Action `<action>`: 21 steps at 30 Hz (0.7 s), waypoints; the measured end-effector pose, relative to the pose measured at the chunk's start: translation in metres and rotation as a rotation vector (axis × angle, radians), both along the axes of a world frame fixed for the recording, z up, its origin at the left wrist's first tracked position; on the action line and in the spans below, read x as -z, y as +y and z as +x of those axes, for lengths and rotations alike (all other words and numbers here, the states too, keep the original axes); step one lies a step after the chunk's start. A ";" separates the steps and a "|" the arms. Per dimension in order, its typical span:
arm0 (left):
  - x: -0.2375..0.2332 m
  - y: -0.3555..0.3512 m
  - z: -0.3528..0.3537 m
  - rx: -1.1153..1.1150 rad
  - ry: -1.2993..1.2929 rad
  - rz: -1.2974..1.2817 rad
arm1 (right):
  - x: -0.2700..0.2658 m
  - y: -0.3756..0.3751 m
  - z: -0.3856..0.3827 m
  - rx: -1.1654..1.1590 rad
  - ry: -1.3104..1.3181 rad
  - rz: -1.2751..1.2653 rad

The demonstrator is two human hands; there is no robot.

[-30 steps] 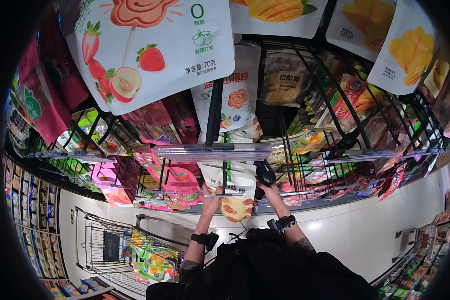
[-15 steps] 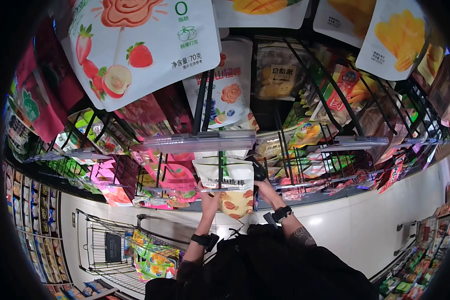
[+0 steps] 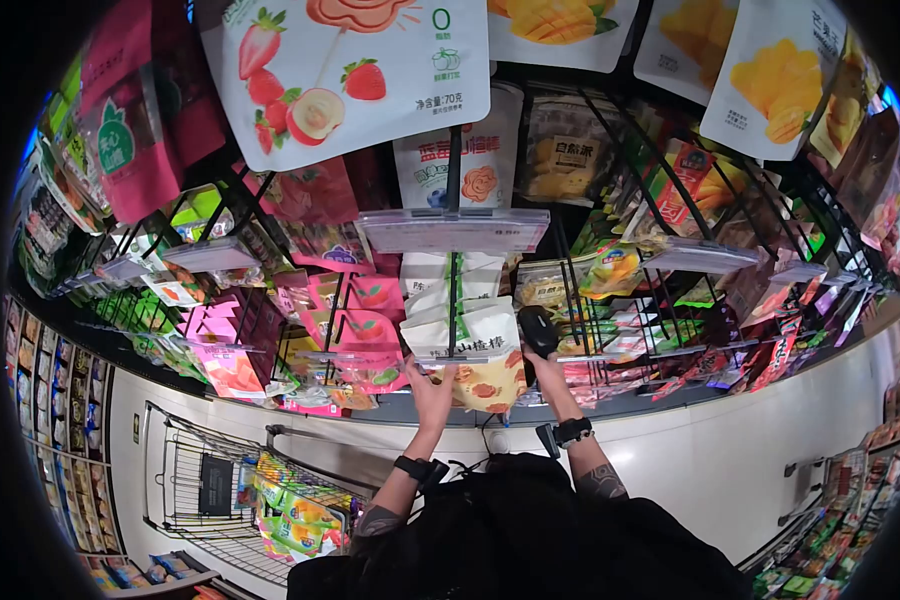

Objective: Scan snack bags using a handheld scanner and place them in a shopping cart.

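- A wire shopping cart stands low on the left. It has bright green and yellow packs inside.
- Pink bags hang on hooks just left of the hands.
- A big white bag with strawberries on it hangs at the very top.
- The left hand reaches up and pinches the left edge of the snack bag.
- The snack bag is white on top and orange below. It hangs on a hook in the middle of the rack, under a clear price strip, right between the two hands.
- The right hand is wrapped tight around a black scanner. The scanner's head sits just beside the right edge of the snack bag.
- White bags with yellow mango on them hang at the top right.
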State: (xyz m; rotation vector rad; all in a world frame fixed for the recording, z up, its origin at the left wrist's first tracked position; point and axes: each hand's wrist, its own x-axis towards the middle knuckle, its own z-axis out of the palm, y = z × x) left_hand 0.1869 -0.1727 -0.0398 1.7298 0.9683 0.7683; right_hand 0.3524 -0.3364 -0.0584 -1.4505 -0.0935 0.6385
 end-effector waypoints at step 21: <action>0.076 -0.042 -0.158 0.229 0.077 -0.103 | -0.254 -0.127 -0.155 -0.825 -0.514 -0.417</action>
